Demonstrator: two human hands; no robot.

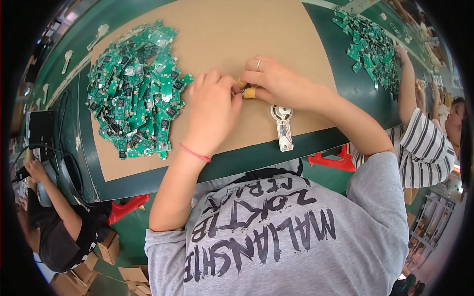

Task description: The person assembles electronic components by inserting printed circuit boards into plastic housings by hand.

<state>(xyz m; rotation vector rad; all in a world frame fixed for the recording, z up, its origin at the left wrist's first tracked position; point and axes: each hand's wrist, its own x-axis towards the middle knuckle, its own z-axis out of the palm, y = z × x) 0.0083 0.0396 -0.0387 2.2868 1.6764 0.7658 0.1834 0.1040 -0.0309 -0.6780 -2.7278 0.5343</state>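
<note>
My left hand [211, 109] and my right hand [276, 81] meet over a brown cardboard sheet [232, 29], fingertips pinched together on a small part that the fingers hide. Yellow finger cots show on the fingertips. My right hand wears a ring; a red band circles my left wrist. A white key-shaped plastic housing [282, 123] lies on the cardboard just below my right hand. A large heap of small green circuit boards [138, 93] lies to the left of my left hand.
The cardboard sits on a green workbench [237, 160]. A second heap of green boards [370, 44] lies at the far right, where a person in a striped shirt [424, 148] works. Another person [54, 207] sits at the left. Red stools and cardboard boxes stand below.
</note>
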